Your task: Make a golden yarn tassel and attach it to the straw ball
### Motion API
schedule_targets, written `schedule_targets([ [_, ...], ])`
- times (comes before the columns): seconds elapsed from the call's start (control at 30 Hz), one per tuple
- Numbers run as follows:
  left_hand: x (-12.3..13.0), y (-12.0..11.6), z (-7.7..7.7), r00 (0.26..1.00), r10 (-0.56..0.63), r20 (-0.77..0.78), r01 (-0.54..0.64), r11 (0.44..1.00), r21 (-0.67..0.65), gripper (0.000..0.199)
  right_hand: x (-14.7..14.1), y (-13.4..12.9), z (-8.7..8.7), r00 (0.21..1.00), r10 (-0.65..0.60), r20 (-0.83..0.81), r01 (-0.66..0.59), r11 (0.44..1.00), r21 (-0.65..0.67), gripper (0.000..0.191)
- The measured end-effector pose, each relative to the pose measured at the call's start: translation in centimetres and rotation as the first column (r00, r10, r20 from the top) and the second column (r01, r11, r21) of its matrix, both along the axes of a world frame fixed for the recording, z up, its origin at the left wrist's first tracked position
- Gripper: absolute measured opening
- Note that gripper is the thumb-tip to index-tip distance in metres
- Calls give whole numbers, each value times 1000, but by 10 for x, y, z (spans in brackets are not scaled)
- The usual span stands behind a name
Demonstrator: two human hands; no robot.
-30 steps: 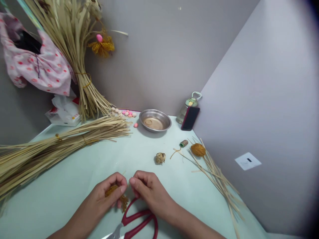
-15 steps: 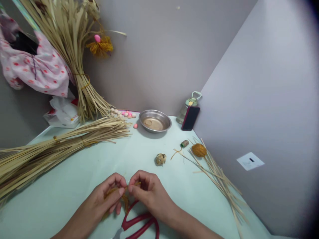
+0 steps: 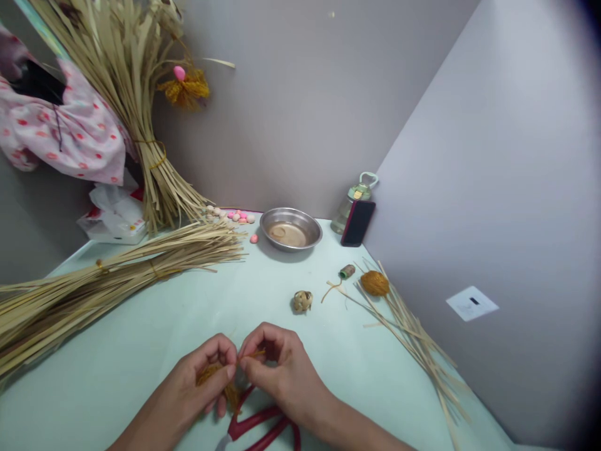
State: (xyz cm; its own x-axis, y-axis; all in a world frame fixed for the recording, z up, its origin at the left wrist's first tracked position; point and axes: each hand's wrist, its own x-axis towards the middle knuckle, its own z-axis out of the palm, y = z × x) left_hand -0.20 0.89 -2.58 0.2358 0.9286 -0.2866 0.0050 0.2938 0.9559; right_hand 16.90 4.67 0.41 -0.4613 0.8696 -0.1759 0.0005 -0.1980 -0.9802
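Golden-brown yarn hangs in a small bundle from my left hand, whose thumb and forefinger are pinched together on it. Close against those fingertips, my right hand pinches a thin strand end of the same colour. The exact spot where the strand meets the bundle is hidden by my fingers. Beneath my hands lie red-handled scissors, partly covered by my right hand and cut off at the frame's bottom. A small woven straw ball rests on the table beyond my fingers.
A metal bowl of water stands at the back, beside a phone leaning on a bottle. At right are a yarn ball, a thread spool and loose straw strips. Straw bundles fill the left.
Both hands stay pinched close together, with only slight finger shifts. More of the yarn bundle shows below my left hand. The view has shifted slightly.
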Motion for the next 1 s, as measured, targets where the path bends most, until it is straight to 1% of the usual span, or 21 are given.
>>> schedule_targets([
  [0.1, 1, -2, 1, 1000, 1, 27, 0, 1000, -24, 32, -1, -1, 0, 999, -36, -12, 36, 999, 15, 8],
  [0.2, 1, -2, 6, 996, 30, 86, -24, 998, -63, 33, 0, -1, -1, 999, -20, -36, 20, 1000, 6, 9],
  [0.3, 0, -4, 12, 986, 71, 153, -53, 992, -118, 29, 1, 1, -3, 998, -8, -63, 6, 1000, -23, 13],
  [0.37, 0, -5, 14, 983, 78, 168, -55, 988, -141, 27, 1, 2, -4, 997, 0, -80, -3, 999, -33, 14],
  [0.47, 1, -6, 14, 987, 77, 139, -58, 989, -135, 27, 1, 2, -5, 996, 18, -87, -22, 999, -50, 13],
  [0.6, 1, -6, 12, 995, 46, 84, -37, 993, -113, 31, 1, 0, -5, 996, 46, -74, -51, 997, -60, 10],
  [0.77, -1, -6, 10, 1000, -28, 2, 28, 999, -17, 29, 0, -1, -5, 994, 63, -91, -72, 992, -100, 9],
  [0.87, -2, -5, 7, 998, -48, -36, 49, 998, 28, 31, -1, -2, -5, 989, 97, -111, -111, 985, -134, 11],
  [0.93, -3, -5, 6, 998, -38, -60, 39, 999, 25, 31, -1, -2, -5, 985, 121, -122, -139, 978, -156, 11],
  [1.0, -2, -5, 5, 998, -15, -67, 14, 1000, -17, 31, -1, -1, -7, 985, 128, -112, -145, 976, -159, 10],
])
